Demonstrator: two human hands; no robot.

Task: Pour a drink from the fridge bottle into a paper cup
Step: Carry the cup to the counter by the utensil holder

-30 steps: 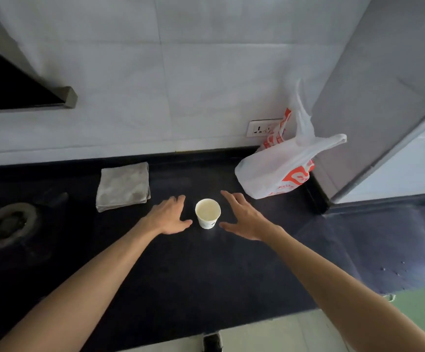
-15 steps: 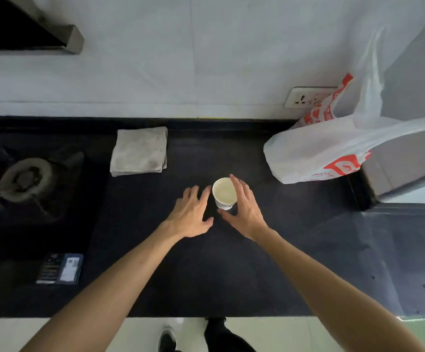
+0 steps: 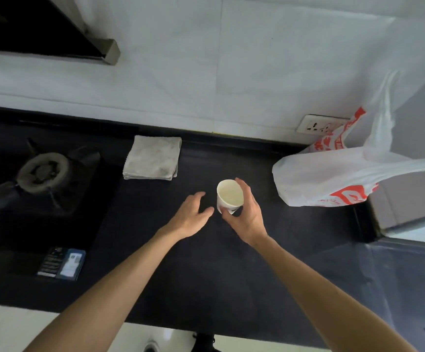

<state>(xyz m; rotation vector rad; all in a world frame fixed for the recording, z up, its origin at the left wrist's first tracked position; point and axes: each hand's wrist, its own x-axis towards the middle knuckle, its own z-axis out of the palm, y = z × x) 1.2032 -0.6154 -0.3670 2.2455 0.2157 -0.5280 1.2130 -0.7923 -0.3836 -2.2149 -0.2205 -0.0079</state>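
The smooth, round white paper cup sits clasped in the right grip, curled round its wall. The left grip is loose, holding nothing, just left of it over the matte black worktop.

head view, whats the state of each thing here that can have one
paper cup: upright, top open, gripped
right hand: fingers and thumb curled round the cup
left hand: relaxed, holding nothing, beside the cup, not touching it
cloth: folded, flat on the counter
plastic bag: slumped, handles loose
gas burner: unlit, nothing on it
wall socket: nothing plugged in
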